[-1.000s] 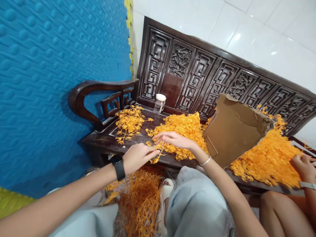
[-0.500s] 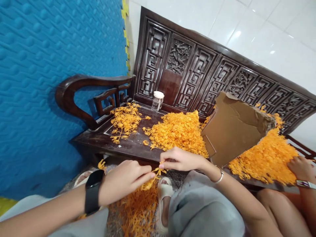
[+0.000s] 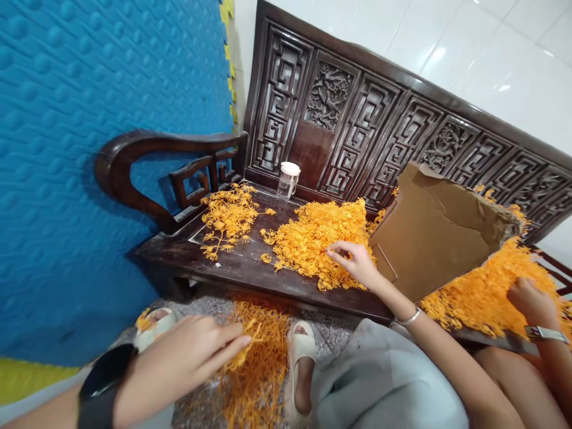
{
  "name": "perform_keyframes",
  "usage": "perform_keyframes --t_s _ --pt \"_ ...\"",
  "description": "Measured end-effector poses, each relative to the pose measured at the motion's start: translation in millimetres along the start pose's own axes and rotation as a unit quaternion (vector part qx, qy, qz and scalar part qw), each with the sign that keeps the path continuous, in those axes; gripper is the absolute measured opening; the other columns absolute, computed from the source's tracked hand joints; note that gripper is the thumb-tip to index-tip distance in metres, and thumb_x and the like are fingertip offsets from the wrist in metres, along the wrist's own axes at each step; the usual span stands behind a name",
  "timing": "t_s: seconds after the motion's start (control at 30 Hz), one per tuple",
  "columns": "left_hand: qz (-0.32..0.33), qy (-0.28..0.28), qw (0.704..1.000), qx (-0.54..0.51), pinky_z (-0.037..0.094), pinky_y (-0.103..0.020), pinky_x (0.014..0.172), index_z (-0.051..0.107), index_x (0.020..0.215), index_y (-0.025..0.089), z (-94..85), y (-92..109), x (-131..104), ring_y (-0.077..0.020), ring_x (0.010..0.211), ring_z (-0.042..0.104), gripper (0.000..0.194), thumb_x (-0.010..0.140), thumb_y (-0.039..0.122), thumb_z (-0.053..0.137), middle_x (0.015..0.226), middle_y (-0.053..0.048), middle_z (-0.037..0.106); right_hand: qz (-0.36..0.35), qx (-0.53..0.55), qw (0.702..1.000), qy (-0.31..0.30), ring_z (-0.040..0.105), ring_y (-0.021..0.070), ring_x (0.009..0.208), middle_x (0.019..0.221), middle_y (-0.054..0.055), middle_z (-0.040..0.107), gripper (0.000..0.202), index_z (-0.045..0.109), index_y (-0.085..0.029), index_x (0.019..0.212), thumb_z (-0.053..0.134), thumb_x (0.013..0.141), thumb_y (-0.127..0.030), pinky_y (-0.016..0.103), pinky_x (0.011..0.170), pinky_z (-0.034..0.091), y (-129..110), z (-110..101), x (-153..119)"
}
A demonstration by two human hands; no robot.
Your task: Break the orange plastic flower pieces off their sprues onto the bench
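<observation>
My left hand [image 3: 210,351], low in the view with a dark band on the wrist, pinches an orange plastic flower piece [image 3: 250,336] between thumb and fingers. Thin orange strands poke out beyond the fingertips; the rest is partly hidden. My right hand [image 3: 355,262], with a silver bangle on the wrist, is at the right part of a heap of orange plastic flower pieces [image 3: 304,235] on the bench. Its thumb and forefinger are drawn together there, and whatever is between them is too small to make out.
A dark carved wooden bench [image 3: 232,268] spans the view. On it are a looser orange cluster [image 3: 230,217], a white-lidded cup [image 3: 288,179] and a cardboard piece [image 3: 442,232]. Another person's hand [image 3: 534,304] rests at a right-hand orange heap [image 3: 478,292]. Orange strands [image 3: 254,369] cover the floor.
My hands have come apart. The left moved down and left with the orange flower piece; the right rose to the heap on the bench. The other person's hand shifted slightly left.
</observation>
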State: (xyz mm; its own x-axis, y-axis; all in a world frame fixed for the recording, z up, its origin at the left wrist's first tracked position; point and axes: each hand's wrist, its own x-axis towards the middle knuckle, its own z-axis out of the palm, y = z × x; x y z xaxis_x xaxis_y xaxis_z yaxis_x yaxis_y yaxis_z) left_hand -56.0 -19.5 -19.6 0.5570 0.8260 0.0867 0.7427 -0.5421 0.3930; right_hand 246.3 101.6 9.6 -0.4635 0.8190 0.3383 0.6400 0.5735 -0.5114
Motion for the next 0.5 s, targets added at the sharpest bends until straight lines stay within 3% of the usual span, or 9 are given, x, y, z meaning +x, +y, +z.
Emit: perform_keyframes --t_s 0.1,0.27,0.4,0.5 --pt "0.048 -0.057 0.990 0.118 0.023 -0.029 0.046 0.062 0.070 0.019 -3.5 5.6 18.5 -0.0187 0.047 0.056 0.045 0.092 0.033 0.026 0.051 -0.004 0.061 -0.035 -0.031 0.998 0.037 0.052 0.0117 0.062 0.070 0.001 0.058 0.014 0.061 -0.015 0.087 0.051 0.083 -0.024 0.022 0.061 0.040 0.2 11.6 12.4" --pt "0.123 -0.027 0.981 0.145 0.022 -0.028 0.046 0.060 0.067 0.019 4.0 19.1 39.5 -0.0171 0.047 0.056 0.038 0.091 0.031 0.032 0.051 -0.002 0.061 -0.075 -0.138 0.985 0.067 0.055 0.0163 0.080 0.085 0.005 0.061 0.019 0.062 -0.017 0.091 0.044 0.085 -0.017 0.026 0.076 0.041 1.2 25.1 41.4" --pt "0.127 -0.019 0.983 0.130 0.021 -0.027 0.045 0.057 0.068 0.020 3.0 22.3 54.8 -0.0182 0.049 0.057 0.036 0.091 0.031 0.032 0.054 -0.001 0.061 -0.002 -0.280 0.959 0.049 0.055 0.0192 0.085 0.091 0.009 0.060 0.032 0.060 -0.018 0.109 0.042 0.084 -0.011 0.028 0.078 0.039 5.2 30.4 64.4" --pt "0.092 0.001 0.991 0.099 0.022 -0.026 0.047 0.054 0.077 0.019 -3.1 15.5 64.6 -0.0194 0.053 0.058 0.034 0.093 0.032 0.027 0.056 -0.001 0.059 0.070 -0.347 0.935 0.023 0.055 0.0211 0.086 0.095 0.012 0.060 0.044 0.053 -0.020 0.120 0.041 0.081 -0.006 0.030 0.077 0.039 4.1 32.3 72.7"
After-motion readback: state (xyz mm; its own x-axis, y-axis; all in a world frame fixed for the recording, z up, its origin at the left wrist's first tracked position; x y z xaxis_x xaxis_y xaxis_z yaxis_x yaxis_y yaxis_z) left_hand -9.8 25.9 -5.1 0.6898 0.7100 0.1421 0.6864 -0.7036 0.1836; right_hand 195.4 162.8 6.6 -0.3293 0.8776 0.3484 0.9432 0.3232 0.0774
